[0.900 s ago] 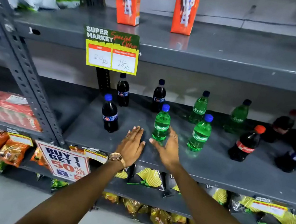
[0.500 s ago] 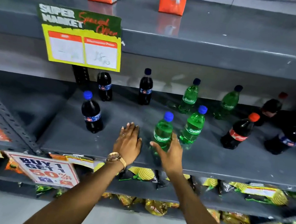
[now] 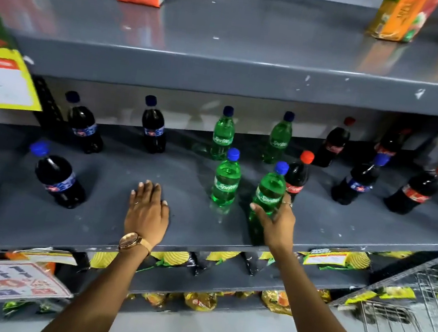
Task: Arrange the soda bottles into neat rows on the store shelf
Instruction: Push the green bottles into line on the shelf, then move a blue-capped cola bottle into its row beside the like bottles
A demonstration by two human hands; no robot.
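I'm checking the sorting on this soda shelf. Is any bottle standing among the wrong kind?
Yes. A blue-capped cola bottle stands at the right among the red-capped cola bottles, apart from the other blue-capped ones at the left. The right hand has its grip on a green Sprite bottle; nothing looks spilled or toppled.

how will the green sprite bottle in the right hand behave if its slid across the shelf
The front Sprite bottle looks full, so probably heavy for its size. Tall on a narrow base, it may tip if pushed high. The right hand wraps it low, and the grey shelf looks smooth, so sliding seems likely.
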